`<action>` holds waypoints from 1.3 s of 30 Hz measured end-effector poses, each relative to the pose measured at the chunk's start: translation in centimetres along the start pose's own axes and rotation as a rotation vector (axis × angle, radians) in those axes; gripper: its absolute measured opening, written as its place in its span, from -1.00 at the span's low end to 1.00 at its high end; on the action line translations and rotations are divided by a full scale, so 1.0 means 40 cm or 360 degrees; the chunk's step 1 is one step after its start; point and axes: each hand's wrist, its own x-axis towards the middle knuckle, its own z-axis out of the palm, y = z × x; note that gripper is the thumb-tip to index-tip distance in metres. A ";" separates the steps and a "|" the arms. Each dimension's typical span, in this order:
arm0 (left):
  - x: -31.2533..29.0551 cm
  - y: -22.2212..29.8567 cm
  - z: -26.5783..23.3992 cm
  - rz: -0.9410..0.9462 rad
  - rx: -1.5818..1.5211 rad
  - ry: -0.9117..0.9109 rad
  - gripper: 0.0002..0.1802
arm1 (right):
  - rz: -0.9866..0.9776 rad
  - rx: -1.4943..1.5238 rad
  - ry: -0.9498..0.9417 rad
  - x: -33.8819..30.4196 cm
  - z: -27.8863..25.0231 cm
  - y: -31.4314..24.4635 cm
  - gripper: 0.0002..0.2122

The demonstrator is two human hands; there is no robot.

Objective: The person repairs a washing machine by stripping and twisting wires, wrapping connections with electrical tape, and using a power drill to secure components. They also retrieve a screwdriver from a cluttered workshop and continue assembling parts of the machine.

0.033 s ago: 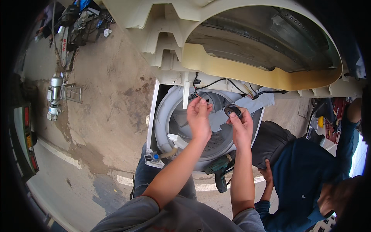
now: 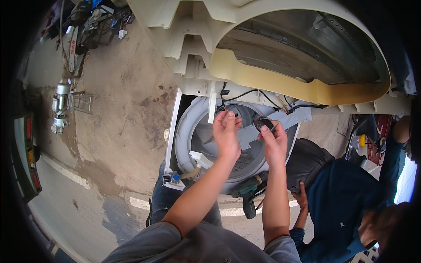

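Note:
Over the open washing machine tub (image 2: 186,142), my left hand (image 2: 227,136) pinches a thin reddish wire (image 2: 225,108) that hangs from the black wiring harness (image 2: 245,94). What lies right between its fingertips is partly hidden. My right hand (image 2: 275,142) grips a roll of black tape (image 2: 263,124) between thumb and fingers, a little to the right of the left hand. Above both hands stands the raised cream top cover (image 2: 188,65) of the machine, with a large oval opening. The harness runs along its lower edge.
A green cordless drill (image 2: 247,193) rests at the tub's near rim. By the near left corner is a valve with a blue part (image 2: 176,177). A co-worker in dark blue (image 2: 342,197) is close on the right, a hand at a black bag (image 2: 307,162). Left stands a silver machine (image 2: 60,105).
The view has shifted very slightly. Both hands keep their hold, on the wire and on the tape roll.

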 end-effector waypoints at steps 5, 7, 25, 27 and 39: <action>0.014 -0.021 -0.007 -0.0008 -0.0233 0.0043 -0.63 | 0.0110 -0.0316 -0.0212 0.088 0.026 -0.007 -0.79; 0.024 -0.026 -0.024 -0.0017 -0.0200 0.0020 -0.70 | 0.0137 -0.0514 -0.0364 0.121 0.037 -0.006 -0.75; 0.069 -0.003 -0.112 -0.0255 -0.0315 -0.0307 -0.88 | -0.0201 -0.1547 -0.0978 0.217 0.120 -0.018 -0.71; 0.070 -0.004 -0.115 -0.0264 -0.0314 -0.0308 -0.89 | -0.0110 -0.1581 -0.0990 0.216 0.140 -0.037 -0.71; 0.084 0.024 -0.098 -0.0336 -0.0107 -0.0203 -0.84 | -0.0382 -0.1980 -0.0903 0.200 0.179 -0.057 -0.70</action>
